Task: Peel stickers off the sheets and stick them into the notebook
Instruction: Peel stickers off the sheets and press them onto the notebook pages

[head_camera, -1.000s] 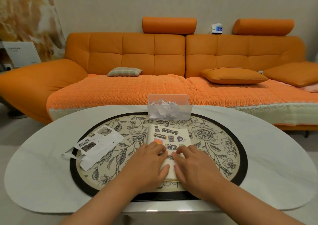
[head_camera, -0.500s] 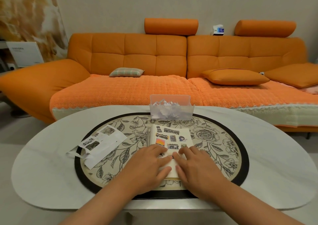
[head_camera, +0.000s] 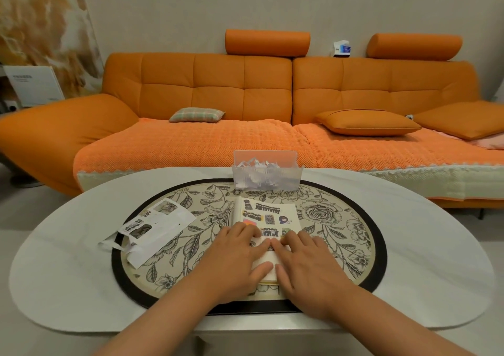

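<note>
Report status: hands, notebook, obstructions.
Left hand and right hand flat, pressing notebook page. Stickers on upper page. Sticker sheets lie left. Nothing blocking.

notebook (head_camera: 268,214) lies open on the floral mat, page full of stickers; peeled white sticker sheets (head_camera: 155,226) heaped just left

A: Hands?
B: 2 seen. Left hand (head_camera: 234,260) and right hand (head_camera: 308,265) pressed flat on the notebook (head_camera: 268,214), fingertips close together.
A: Rest?
B: Stickers (head_camera: 267,208) seen on the far half of the page. Sticker sheets (head_camera: 155,227) laid left on the floral mat (head_camera: 341,219). Clear box (head_camera: 267,170) of paper scraps set just behind the notebook.
</note>
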`<state>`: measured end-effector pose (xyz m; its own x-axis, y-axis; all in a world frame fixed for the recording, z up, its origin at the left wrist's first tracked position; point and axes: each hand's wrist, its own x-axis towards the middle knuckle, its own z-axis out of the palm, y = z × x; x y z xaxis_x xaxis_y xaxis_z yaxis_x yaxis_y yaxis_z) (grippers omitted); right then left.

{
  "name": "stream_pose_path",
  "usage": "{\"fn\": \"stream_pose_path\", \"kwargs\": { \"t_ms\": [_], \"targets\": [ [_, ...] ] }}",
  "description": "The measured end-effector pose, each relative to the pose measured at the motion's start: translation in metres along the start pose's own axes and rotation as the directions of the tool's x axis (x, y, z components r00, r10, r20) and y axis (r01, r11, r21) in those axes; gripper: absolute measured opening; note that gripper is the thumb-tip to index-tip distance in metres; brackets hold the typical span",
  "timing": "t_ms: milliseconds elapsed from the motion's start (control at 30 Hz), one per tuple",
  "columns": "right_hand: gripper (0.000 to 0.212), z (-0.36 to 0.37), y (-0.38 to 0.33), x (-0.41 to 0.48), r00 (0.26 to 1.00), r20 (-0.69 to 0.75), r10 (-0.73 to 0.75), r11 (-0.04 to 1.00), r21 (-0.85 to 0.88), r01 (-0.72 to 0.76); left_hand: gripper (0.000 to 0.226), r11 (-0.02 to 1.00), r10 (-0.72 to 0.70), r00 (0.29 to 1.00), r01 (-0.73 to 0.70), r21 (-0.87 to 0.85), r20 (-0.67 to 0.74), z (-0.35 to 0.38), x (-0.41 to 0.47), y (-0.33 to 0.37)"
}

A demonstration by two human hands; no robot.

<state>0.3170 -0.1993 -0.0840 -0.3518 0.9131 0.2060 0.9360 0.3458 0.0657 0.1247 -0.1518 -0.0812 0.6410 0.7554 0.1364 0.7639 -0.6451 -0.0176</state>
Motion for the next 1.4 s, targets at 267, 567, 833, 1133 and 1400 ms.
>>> {"fn": "stream_pose_path", "kwargs": {
  "t_ms": [267,567,833,1133,1400],
  "targets": [
    [0.050,-0.003,0.006,-0.004,0.999,-0.031,-0.026,1.000,0.016,0.027,0.066,0.989,-0.017,0.997,0.006,-0.146,-0.073,0.001,-0.004,-0.004],
    [0.045,-0.021,0.011,0.007,0.998,0.055,-0.020,0.995,0.094,0.015,0.035,0.927,-0.077,0.990,0.028,-0.375,-0.116,-0.004,-0.003,-0.012],
    [0.036,-0.038,-0.025,0.071,1.000,-0.011,0.024,0.947,0.320,-0.019,0.031,0.822,-0.313,0.917,0.132,-0.553,-0.246,-0.024,-0.016,-0.060],
    [0.037,-0.030,-0.101,0.144,0.995,0.026,-0.098,0.888,0.454,0.075,0.064,0.750,-0.655,0.754,0.642,-0.158,-0.048,-0.039,-0.070,-0.149],
    [0.064,-0.010,-0.140,0.170,0.976,0.133,-0.175,0.895,0.435,0.101,0.058,0.765,-0.621,0.782,0.620,-0.173,0.058,-0.035,-0.091,-0.168]
  ]
}}
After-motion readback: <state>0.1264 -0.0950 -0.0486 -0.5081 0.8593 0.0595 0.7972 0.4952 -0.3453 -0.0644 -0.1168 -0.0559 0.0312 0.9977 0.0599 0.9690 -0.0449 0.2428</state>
